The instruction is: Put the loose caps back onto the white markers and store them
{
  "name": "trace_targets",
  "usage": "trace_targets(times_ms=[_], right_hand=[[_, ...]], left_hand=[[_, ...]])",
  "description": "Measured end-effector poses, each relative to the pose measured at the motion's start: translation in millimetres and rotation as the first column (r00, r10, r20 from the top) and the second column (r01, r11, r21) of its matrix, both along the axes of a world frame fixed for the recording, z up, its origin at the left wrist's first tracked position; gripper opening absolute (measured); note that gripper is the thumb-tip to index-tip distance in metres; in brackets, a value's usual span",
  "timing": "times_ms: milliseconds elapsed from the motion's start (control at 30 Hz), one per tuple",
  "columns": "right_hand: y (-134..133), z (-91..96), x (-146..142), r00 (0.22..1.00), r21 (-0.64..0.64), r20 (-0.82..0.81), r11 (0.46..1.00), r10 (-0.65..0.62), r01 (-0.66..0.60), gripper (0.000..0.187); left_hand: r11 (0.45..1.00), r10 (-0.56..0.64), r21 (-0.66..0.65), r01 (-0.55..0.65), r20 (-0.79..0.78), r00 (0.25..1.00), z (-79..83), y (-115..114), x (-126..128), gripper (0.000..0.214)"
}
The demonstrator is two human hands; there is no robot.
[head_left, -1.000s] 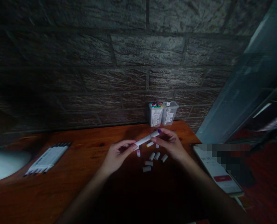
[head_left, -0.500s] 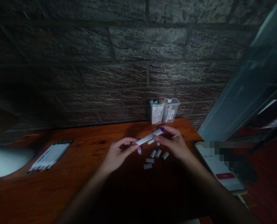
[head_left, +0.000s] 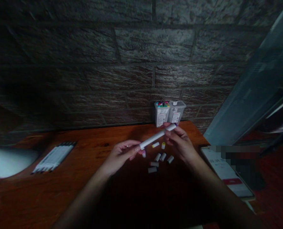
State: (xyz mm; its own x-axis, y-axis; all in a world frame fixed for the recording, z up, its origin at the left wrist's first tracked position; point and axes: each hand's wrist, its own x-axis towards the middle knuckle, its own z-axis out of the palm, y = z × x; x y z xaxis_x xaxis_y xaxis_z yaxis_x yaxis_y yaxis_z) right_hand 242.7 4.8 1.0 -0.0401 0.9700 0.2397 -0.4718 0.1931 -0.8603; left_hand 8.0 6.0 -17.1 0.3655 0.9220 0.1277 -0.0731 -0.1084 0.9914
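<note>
Head view shows a slim white cylindrical marker with a purple end (head_left: pixel 153 138) held above the desk, slanting up toward the right. The left hand (head_left: pixel 119 156) has its grip clamped on the lower end, thumb against fingers; the right hand (head_left: pixel 181 143) has its grip closed around the upper part, near the purple end. Just below the left fingertips is a small white cap with a pinkish-purple end (head_left: pixel 144 153). Two short white caps with yellow ends (head_left: pixel 155 145) lie under the marker, and five short greyish cylindrical caps (head_left: pixel 163 156) lie nearer the person. Behind stand two translucent plastic containers with white labels (head_left: pixel 161 117), side by side; the left one holds colourful-ended pieces. Well to the left, a row of white markers with dark ends (head_left: pixel 54 157) lies on the reddish-brown wooden desk (head_left: pixel 89 159).
</note>
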Motion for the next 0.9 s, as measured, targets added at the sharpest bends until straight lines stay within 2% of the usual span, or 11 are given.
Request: trace_targets(times_ms=[100,200,333,467,600,767,900], right_hand=[[1,-0.7,-1,1.0,0.015,-0.007,1.0,0.005,-0.005,0.026],[2,-0.8,-1,1.0,0.009,-0.008,1.0,0.0,0.0,0.026],[3,-5.5,1,0.995,-0.039,0.095,0.999,0.005,-0.002,0.024],[4,-15.6,1,0.973,0.006,0.227,0.999,0.043,-0.045,0.027],[6,-20.5,-3,0.978,0.025,0.211,1.0,-0.001,-0.004,0.025],[5,-13.2,-6,0.999,0.024,0.046,1.0,-0.021,0.02,0.028],[4,-8.5,-6,1.0,0.013,0.0,1.0,-0.008,0.008,0.025]], left_hand=[[0.993,0.118,0.008,-0.119,0.086,0.989,-3.9,3,-1,0.029],[0.982,0.19,-0.012,-0.19,0.175,0.966,-4.1,5,-1,0.026],[0.973,0.232,-0.092,-0.214,0.335,0.913,2.4,5,1,0.026],[0.974,0.225,-0.111,-0.196,0.439,0.87,7.2,6,-1,0.023],[0.984,0.178,-0.087,-0.155,0.455,0.872,6.7,5,-2,0.023],[0.992,0.114,0.008,-0.128,0.399,0.91,1.5,4,-1,0.022],[0.988,0.119,0.047,-0.147,0.37,0.921,-2.1,7,-2,0.025]])
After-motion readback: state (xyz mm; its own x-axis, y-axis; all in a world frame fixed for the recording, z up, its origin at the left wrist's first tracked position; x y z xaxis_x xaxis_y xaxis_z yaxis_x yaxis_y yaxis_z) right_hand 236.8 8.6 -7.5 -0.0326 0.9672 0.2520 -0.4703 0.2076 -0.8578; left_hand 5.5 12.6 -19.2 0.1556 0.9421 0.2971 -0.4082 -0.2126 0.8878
